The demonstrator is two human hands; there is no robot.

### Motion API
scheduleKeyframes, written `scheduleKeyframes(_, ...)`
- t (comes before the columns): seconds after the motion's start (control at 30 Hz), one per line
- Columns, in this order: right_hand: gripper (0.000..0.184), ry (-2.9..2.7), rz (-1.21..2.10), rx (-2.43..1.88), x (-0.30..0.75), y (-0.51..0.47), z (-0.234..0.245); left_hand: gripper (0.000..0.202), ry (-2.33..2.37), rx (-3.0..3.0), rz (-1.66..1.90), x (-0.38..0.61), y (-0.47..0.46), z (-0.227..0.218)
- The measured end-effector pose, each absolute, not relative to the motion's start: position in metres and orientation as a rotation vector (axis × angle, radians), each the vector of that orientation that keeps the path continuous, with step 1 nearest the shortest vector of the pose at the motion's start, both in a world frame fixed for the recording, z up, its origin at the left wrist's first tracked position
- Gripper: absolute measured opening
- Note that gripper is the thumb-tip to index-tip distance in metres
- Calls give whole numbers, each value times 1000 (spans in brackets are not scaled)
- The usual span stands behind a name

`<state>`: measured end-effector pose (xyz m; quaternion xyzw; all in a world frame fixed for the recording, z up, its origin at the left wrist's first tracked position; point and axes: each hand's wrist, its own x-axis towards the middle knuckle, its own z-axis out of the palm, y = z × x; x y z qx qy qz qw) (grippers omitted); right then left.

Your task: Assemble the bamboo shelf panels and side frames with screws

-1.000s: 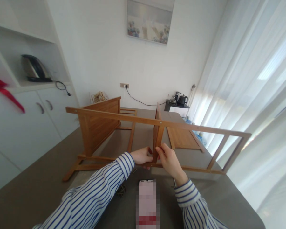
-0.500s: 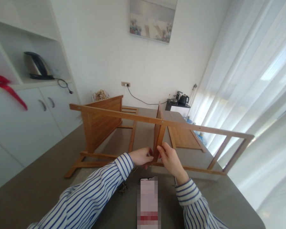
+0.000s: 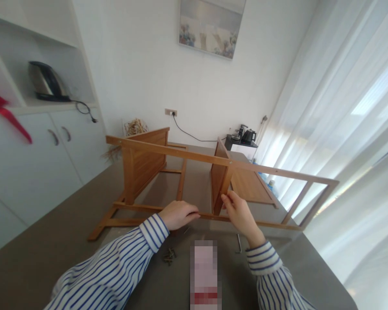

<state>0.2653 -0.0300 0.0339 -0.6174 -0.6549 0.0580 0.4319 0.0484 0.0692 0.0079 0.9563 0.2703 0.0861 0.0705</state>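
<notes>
A bamboo shelf frame [image 3: 187,157] lies on its side on the grey table [image 3: 51,254], with long rails and upright wooden panels. My left hand [image 3: 177,214] is closed over the near lower rail [image 3: 142,207], fingers curled on it. To its right, my right hand [image 3: 239,211] pinches the bottom edge of the middle panel [image 3: 219,181] where that panel meets the rail. Both sleeves are blue-and-white striped.
A small pile of screws [image 3: 170,255] and an Allen key [image 3: 239,243] lie on the table near my wrists. A loose wooden panel [image 3: 248,185] lies behind the frame. A kettle [image 3: 45,82] sits on the left shelf. Curtains hang on the right.
My left hand slid left along the lower rail, away from the middle panel. My right hand shifted slightly right and still holds the panel's base. The view turned a little, uncovering the screws and key.
</notes>
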Motion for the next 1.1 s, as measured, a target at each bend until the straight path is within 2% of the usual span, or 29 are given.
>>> scheduleKeyframes(0.17, 22, -1553, -131, -1648, 266, -59, 38, 42, 797, 2894, 298, 48, 71, 13)
scheduleKeyframes(0.33, 21, -2466, -164, -1628, 229, -64, 33, 41, 835, 2903, 319, 51, 68, 20)
scheduleKeyframes(0.4, 18, -2586, -167, -1604, 210, -53, 27, 40, 845, 2910, 322, 53, 66, 22)
scheduleKeyframes(0.67, 22, -2738, -198, -1613, 173, -11, 0, 38, 889, 2919, 343, 54, 64, 25)
scheduleKeyframes(0.93, 25, -2763, -165, -1594, 168, -9, -4, 38, 977, 2897, 363, 59, 62, 32)
scheduleKeyframes(1.1, 17, -2664, -138, -1613, 179, -23, 6, 40, 1069, 2914, 380, 63, 60, 34)
